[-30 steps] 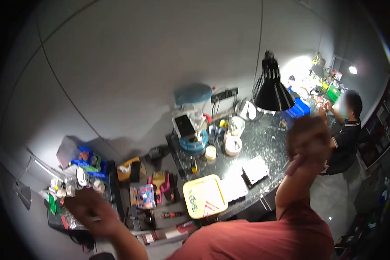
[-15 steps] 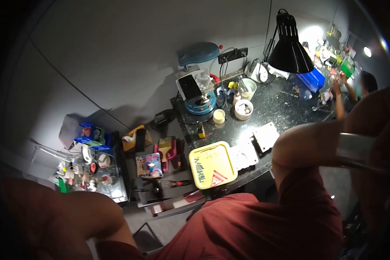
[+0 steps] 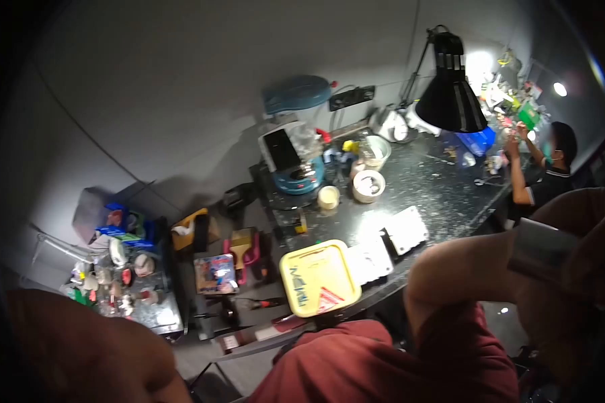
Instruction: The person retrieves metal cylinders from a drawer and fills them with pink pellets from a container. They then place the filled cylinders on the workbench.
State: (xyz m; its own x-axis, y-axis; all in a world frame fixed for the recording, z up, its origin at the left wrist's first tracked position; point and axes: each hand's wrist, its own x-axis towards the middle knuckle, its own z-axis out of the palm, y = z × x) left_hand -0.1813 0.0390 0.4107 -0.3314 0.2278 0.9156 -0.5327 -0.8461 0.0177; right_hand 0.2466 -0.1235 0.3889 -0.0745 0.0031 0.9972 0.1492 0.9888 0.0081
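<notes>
From where I sit, the dark bench [image 3: 444, 185] is the biggest thing, spreading from the centre toward three o'clock. A second ago both hands hung in view out ahead of me; now the arms have come up close to the lens, so I see neither hand on the bench.

The left arm [image 3: 107, 356] fills eight o'clock as a dim mass. I lose the left hand past the edge and cannot tell its grip. The right arm [image 3: 474, 272] crosses at four, and the right hand [image 3: 577, 208] is a dark blur at three; I cannot tell whether it is clenched, loose or grasping.

A co-worker [image 3: 556, 178] shows just above three, lower body hidden behind that arm.

The yellow lid [image 3: 316, 279] lies at six, by the bench's near edge, with two pale plates [image 3: 407, 230] toward its two o'clock, partly washed out by glare.

Smallest, a grey band [image 3: 543, 250] sits at three against the right hand or wrist; held or worn, I can't make out.
</notes>
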